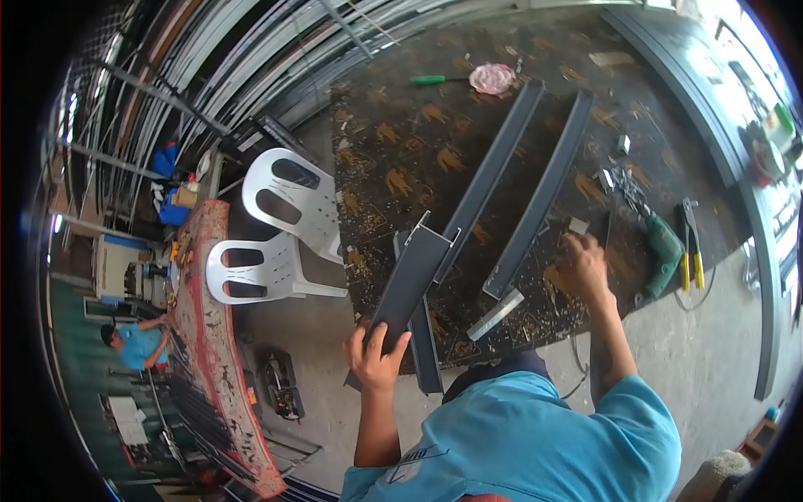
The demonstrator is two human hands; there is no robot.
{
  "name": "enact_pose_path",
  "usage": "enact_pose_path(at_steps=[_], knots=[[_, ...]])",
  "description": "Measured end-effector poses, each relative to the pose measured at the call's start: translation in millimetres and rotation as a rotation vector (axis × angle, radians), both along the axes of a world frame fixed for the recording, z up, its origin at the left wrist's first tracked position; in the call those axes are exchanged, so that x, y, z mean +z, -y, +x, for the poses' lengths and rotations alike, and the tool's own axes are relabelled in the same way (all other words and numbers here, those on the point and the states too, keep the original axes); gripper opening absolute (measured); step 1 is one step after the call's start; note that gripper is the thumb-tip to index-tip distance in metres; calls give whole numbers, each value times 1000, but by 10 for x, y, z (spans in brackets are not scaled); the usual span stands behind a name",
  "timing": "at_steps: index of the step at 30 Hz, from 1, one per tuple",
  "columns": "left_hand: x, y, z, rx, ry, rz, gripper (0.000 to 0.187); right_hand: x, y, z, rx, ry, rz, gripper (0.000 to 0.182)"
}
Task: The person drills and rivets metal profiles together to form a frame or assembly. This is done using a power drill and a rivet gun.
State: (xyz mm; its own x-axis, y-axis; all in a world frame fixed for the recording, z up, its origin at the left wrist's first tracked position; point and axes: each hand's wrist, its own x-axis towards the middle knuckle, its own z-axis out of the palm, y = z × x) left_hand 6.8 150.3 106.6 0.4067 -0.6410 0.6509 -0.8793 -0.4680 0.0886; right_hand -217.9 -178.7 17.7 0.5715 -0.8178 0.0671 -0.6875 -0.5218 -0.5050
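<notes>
My left hand (377,356) is closed on the lower end of a wide dark grey metal profile (410,280), which lies slanted over another grey bar (425,347) near the table's left front edge. My right hand (583,266) is over the table's front right part, its fingers bent down just below a small pale square piece (578,226); whether they hold anything is hidden. Between my hands lie two long grey profiles (493,171) (544,192) and a short silvery strip (496,315). To the right of my right hand rests a green power drill (663,255).
Yellow-handled pliers (692,269) lie beside the drill on the dark worktable (385,109). Toward the back are a green-handled screwdriver (429,79) and a pink cloth (492,79). White plastic chairs (263,268) stand left. A person (140,343) is at a red bench (219,335).
</notes>
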Motion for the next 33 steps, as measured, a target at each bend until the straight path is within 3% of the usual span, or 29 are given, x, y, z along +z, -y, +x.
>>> enact_pose_path(at_steps=[1, 3, 4, 6, 8, 10, 14, 22, 24, 25, 26, 27, 29, 30, 32, 33], knots=[[-1, 24, -33, 23, -38, 0, 47, 49, -6, 121, 176, 142, 140, 37], [-102, 74, -37, 90, -66, -42, 47, 936, -188, 474, 679, 245, 214, 31], [-163, 77, -58, 131, -110, -60, 47, 1634, -357, 589, 840, 324, 267, 27], [-197, 111, -36, 167, -191, -88, 47, 2539, -586, 691, 1189, 395, -89, 28], [-191, 90, -42, 227, -246, -88, 44, 3166, -887, 654, 1271, 283, -337, 30], [-233, 29, -40, 275, -312, -105, 45, 3337, -1207, 636, 1315, 54, -566, 26], [-438, -109, 19, 262, -387, -169, 48, 3201, -1601, 784, 1277, -227, -707, 19], [-611, -423, 358, 241, -384, -175, 45, 3094, -2132, 1469, 1240, -472, -800, 10], [-633, -428, 449, 358, -490, -93, 43, 2962, -2169, 1693, 1224, -480, -814, 10], [-702, -443, 505, 391, -544, -62, 43, 2833, -2106, 1787, 1238, -471, -740, 10], [-855, -497, 634, 255, -662, -226, 41, 2692, -1998, 1894, 1289, -480, -580, 11], [-709, -396, 640, 219, -517, -208, 40, 2538, -1898, 2022, 1341, -707, 173, 20], [-524, -171, 637, 189, -311, -202, 39, 2115, -1528, 1901, 1041, -429, 163, 41], [-495, -53, 627, 180, -252, -210, 39, 1933, -1408, 1881, 917, -497, 332, 56], [-288, 249, 470, 62, -264, -170, 36, 1284, -1432, 1577, 491, 291, 545, 57], [-224, 400, 329, 17, -248, -125, 32, 1236, -1444, 1513, 506, 282, 538, 57]])
